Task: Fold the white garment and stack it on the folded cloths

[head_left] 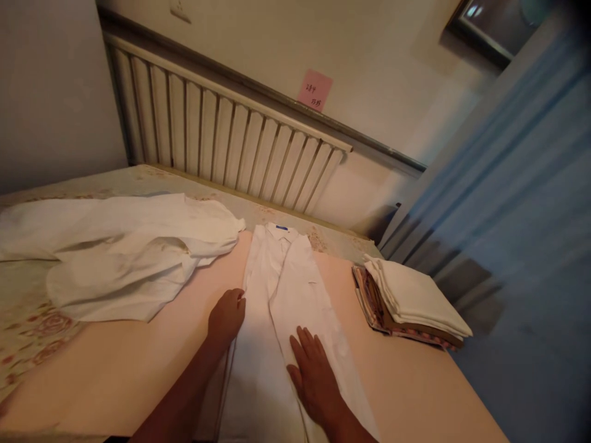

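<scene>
A long white coat (258, 375) lies face up, its collar and blue label at the far end. Both sides are drawn inward, and the front opening runs down the middle. My left hand (226, 317) is closed at the coat's left edge, its fingers curled and the fingertips partly hidden. Flat on the right front panel rests my right hand (316, 375), its fingers stretched out and pressing on the cloth. The coat's near end runs out of view between my forearms.
Another white garment (138, 246) lies loosely crumpled on the left, over a floral cover (46, 335). A folded cloth stack (420, 295) sits at the right on the pink surface (406, 381). Behind are a radiator (221, 129) and, to the right, a blue curtain (517, 246).
</scene>
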`<action>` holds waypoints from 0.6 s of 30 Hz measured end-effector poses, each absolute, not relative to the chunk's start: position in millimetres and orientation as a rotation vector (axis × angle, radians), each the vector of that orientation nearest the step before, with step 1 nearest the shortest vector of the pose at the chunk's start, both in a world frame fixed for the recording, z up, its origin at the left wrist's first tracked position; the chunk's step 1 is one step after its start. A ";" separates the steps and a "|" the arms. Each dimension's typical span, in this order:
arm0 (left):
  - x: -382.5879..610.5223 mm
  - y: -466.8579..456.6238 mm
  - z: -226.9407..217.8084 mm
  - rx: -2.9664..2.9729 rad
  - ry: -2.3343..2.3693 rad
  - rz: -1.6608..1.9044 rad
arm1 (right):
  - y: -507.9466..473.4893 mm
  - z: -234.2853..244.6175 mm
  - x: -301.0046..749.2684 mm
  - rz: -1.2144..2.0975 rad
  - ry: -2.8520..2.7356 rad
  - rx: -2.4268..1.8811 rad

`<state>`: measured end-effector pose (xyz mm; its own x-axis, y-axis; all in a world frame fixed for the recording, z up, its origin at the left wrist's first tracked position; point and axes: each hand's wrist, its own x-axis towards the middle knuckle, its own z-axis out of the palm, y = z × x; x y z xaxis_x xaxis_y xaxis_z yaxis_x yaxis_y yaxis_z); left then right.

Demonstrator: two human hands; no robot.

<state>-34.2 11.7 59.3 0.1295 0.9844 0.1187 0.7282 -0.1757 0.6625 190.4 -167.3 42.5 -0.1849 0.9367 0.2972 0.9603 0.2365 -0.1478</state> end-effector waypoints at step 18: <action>-28.3 -47.2 60.1 2.189 1.783 0.878 | -168.6 54.7 192.5 -0.042 -2.145 -1.847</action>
